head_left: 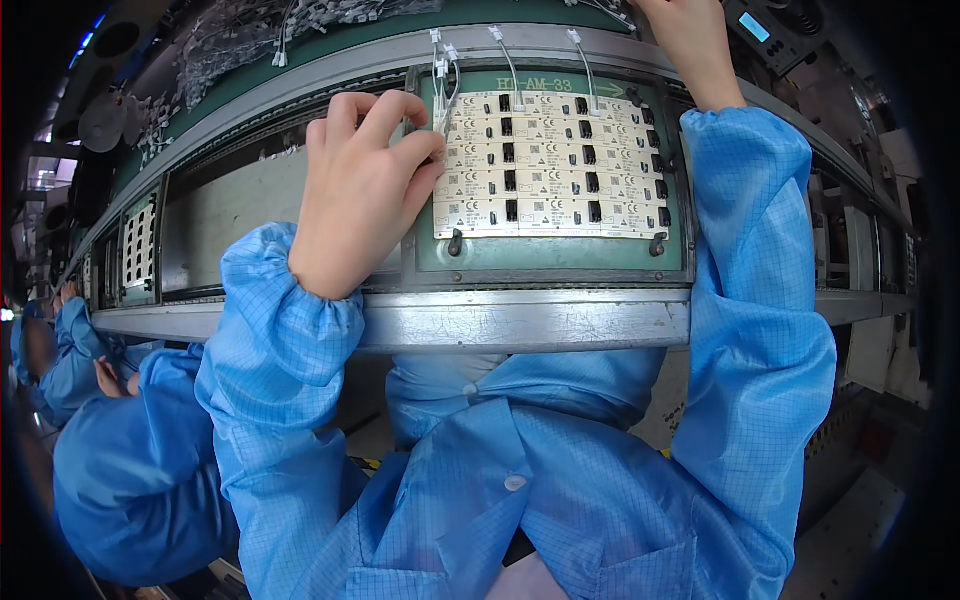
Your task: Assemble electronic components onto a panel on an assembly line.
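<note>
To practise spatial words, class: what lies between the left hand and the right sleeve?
In the head view, white circuit boards on a green carrier lie between the left hand and right sleeve.

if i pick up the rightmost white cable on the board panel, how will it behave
The white cable will probably bend easily, since its thin wires already curve. It should feel light, being slender with just a small plug at its upper end. A tug might jolt the board panel, as the cable's lower end appears attached there.
</note>
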The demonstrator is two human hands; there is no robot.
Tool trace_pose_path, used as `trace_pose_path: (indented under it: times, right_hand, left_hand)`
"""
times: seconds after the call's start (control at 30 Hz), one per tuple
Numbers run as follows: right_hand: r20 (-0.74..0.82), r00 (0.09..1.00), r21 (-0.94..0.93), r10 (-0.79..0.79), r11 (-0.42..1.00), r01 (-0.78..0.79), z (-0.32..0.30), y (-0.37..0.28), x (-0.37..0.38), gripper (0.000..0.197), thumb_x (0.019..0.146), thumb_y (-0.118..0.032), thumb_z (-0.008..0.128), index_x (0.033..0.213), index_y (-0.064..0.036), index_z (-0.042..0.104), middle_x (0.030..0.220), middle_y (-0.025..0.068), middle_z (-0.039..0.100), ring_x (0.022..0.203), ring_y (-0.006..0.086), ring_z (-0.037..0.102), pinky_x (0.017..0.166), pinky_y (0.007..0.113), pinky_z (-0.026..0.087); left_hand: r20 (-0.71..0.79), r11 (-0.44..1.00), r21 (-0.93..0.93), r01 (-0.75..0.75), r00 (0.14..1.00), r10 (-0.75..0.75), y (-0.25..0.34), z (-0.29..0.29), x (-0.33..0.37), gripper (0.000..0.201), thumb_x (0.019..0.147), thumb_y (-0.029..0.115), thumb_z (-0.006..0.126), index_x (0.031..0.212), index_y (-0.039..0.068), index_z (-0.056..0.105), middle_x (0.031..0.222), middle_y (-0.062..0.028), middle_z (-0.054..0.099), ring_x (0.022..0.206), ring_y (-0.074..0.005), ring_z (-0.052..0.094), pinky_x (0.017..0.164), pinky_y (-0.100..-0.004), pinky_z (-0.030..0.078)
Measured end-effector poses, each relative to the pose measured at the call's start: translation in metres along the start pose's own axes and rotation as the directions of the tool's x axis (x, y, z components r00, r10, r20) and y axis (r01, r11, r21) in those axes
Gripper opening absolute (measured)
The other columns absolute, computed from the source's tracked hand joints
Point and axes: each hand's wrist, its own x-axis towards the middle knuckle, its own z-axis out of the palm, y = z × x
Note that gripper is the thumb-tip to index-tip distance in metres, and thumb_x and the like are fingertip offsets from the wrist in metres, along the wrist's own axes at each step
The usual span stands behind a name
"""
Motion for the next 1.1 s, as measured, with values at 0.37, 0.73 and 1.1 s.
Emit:
trace_pose_path:
  times: [0.37,0.73,1.1]
  right_hand:
    - [0.156,0.988,0.216,0.008,0.976,-0.042,-0.020,-0.016,-0.027,0.024,0.097,-0.020,0.071,0.114,-0.0031,0.073,0.107,0.0045,0.076,0.100,0.0138,0.070,0.087,0.033,0.051]
    - [0.053,0.938,0.115,-0.342,0.935,0.335,-0.009,-0.099,-0.072,0.016,0.092,0.005,0.071,0.107,0.0046,0.073,0.107,0.0133,0.078,0.098,0.0190,0.075,0.086,0.029,0.060]
    - [0.480,0.861,-0.058,-0.168,0.973,0.222,0.010,-0.092,-0.101,0.011,0.086,-0.003,0.074,0.095,-0.0001,0.067,0.083,0.0096,0.064,0.080,0.0272,0.060,0.071,0.038,0.050]
  left_hand:
    - [0.119,0.998,-0.053,-0.015,0.993,0.022,0.017,-0.013,-0.005,0.013,0.083,0.017,0.071,0.092,0.007,0.075,0.108,-0.0045,0.063,0.109,-0.0297,0.054,0.091,-0.0434,0.044]
    - [0.049,0.955,0.245,0.170,0.981,-0.187,-0.094,0.111,0.186,0.022,0.089,0.019,0.060,0.105,0.016,0.074,0.108,-0.0093,0.071,0.111,-0.0310,0.066,0.096,-0.0503,0.049]
    - [-0.320,0.979,-0.204,0.004,0.945,-0.070,-0.133,0.110,0.204,0.019,0.086,0.019,0.068,0.095,0.003,0.073,0.090,-0.0159,0.075,0.088,-0.0365,0.071,0.079,-0.0461,0.056]
